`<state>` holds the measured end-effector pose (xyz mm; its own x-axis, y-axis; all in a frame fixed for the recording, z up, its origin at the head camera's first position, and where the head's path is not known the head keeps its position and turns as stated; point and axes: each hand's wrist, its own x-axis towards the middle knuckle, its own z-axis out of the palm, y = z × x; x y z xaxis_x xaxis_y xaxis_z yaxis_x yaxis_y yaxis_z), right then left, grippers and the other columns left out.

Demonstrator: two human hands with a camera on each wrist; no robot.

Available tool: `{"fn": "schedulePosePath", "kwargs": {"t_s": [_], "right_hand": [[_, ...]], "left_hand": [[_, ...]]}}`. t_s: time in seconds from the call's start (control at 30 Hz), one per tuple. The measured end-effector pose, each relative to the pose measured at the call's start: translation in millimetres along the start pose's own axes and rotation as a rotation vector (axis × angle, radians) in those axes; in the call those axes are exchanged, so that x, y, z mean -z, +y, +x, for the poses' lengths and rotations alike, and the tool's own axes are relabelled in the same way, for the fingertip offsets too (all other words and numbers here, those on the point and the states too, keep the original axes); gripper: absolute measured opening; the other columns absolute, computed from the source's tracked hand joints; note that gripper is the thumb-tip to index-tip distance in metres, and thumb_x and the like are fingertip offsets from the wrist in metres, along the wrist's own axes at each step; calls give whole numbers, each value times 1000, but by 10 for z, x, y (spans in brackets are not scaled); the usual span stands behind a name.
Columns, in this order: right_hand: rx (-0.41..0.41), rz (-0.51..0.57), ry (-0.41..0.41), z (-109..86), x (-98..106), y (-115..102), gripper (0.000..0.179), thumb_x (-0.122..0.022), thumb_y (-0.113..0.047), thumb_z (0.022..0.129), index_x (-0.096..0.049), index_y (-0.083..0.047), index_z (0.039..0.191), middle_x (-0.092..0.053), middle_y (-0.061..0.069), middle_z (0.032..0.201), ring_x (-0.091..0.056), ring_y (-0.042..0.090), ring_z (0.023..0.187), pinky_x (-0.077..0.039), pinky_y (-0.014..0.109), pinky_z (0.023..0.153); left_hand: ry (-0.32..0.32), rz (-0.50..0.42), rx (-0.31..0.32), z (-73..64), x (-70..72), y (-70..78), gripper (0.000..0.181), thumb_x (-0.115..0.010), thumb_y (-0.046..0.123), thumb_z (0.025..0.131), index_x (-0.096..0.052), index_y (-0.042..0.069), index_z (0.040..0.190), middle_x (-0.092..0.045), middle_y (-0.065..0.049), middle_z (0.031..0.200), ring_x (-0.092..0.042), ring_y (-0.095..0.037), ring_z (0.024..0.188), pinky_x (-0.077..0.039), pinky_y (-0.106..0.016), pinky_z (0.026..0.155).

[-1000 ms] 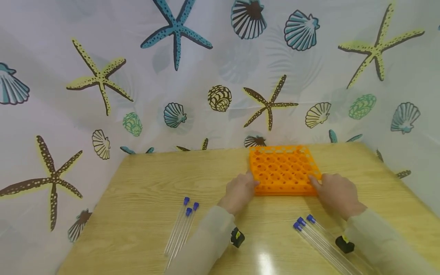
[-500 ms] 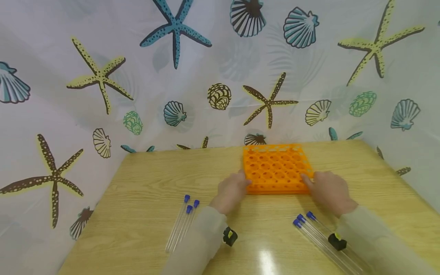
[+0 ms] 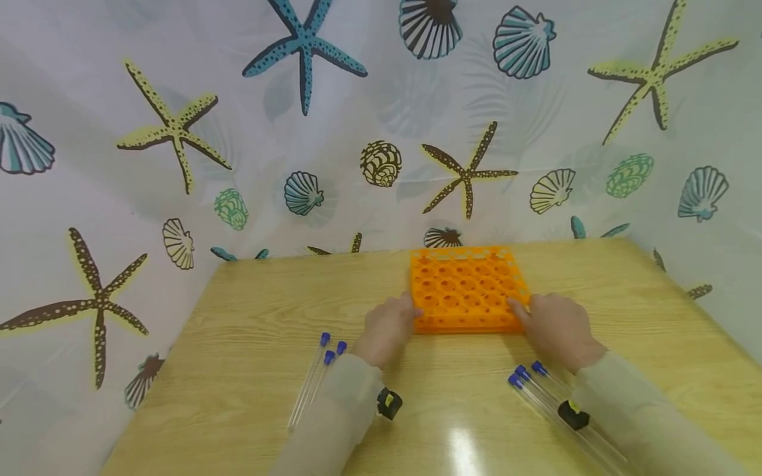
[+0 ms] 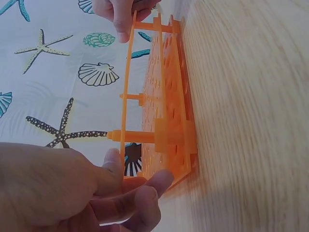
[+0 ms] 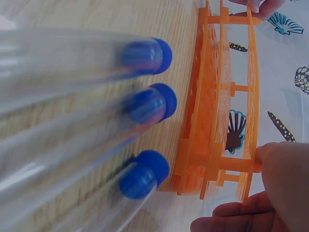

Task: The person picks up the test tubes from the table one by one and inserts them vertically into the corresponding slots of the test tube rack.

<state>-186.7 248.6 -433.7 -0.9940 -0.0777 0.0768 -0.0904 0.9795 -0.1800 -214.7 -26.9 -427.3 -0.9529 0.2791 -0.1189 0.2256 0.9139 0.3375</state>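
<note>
1. An orange test tube rack (image 3: 467, 292) stands upright near the far edge of a wood-grain tabletop (image 3: 238, 370), a hand at each near corner.
2. The left hand (image 3: 388, 330) grips the rack's near left corner, its thumb and fingers clamped on the top tier.
3. The right hand (image 3: 556, 327) holds the near right corner, thumb and fingers pinching the top tier there.
4. Three clear tubes with blue caps (image 3: 308, 382) lie beside the left forearm, partly hidden by its pale sleeve (image 3: 333, 416).
5. Three more blue-capped tubes (image 3: 540, 400) lie by the right forearm, capped ends toward the rack.
6. Behind, a white curtain (image 3: 339, 145) shows printed starfish and seashells.
</note>
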Motion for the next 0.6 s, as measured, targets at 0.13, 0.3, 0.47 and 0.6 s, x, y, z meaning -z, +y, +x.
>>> {"fn": "schedulePosePath", "kwargs": {"t_s": [0.13,0.3,0.47,0.6], "right_hand": [[34,-14,37,-4,-16,-37,59,-44,-43,105,-39,-14,53,-30,-3,49,-34,13,39,-27,24,35],[37,-16,49,5,-37,-78,59,-45,-45,104,-39,-14,53,-29,-3,48,-34,13,38,-27,24,34],[38,-17,41,21,-62,-134,60,-46,-45,103,-38,-14,52,-29,-3,48,-34,13,38,-26,24,35],[29,-29,31,17,-67,-186,61,-47,-46,102,-37,-15,51,-27,-4,48,-31,12,39,-24,23,35]], "left_hand": [[-2,11,16,-24,31,-26,24,-52,32,103,-59,9,102,-54,-1,69,-47,-16,59,-45,-33,57],[11,-3,14,-62,61,-79,23,-52,31,103,-58,9,101,-54,-1,70,-47,-16,60,-43,-33,57],[20,-36,-7,-119,66,-159,21,-51,28,104,-56,8,100,-51,-2,70,-46,-17,60,-40,-32,57],[6,-62,11,-146,75,-201,22,-49,28,105,-55,7,103,-51,-3,72,-47,-18,61,-40,-33,58]]}}
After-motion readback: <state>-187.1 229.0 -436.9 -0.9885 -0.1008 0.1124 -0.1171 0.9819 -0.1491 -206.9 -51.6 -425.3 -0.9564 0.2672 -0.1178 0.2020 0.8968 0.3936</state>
